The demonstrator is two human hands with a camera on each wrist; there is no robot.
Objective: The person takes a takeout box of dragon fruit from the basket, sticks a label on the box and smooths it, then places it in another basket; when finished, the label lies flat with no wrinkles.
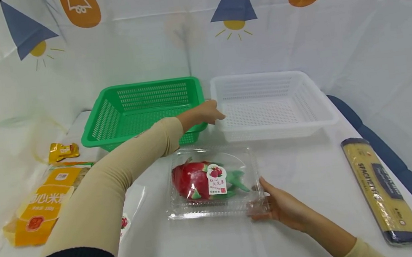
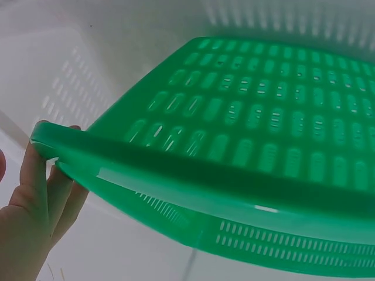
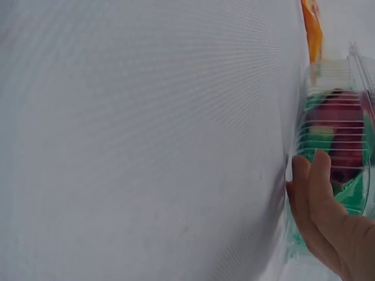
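Note:
My left hand (image 1: 208, 112) reaches across to the right front corner of a green plastic basket (image 1: 145, 129). In the left wrist view, its fingers (image 2: 36, 175) hook round the green rim. My right hand (image 1: 281, 204) holds the right end of a clear plastic clamshell box (image 1: 245, 158), thumb near the top and fingers low on its side. Inside the box lies a red dragon fruit (image 1: 192, 178) with green tips, under a white label. In the right wrist view, the fingers (image 3: 325, 187) press against the box's ribbed side.
A white basket (image 1: 278, 130) stands right of the green one. Spaghetti in a yellow pack (image 1: 385, 193) lies at the right edge. Left are an orange food bag (image 1: 43, 206) and a small gold packet (image 1: 63, 151). A clear wrapper with a label (image 1: 124, 222) lies near the left sleeve.

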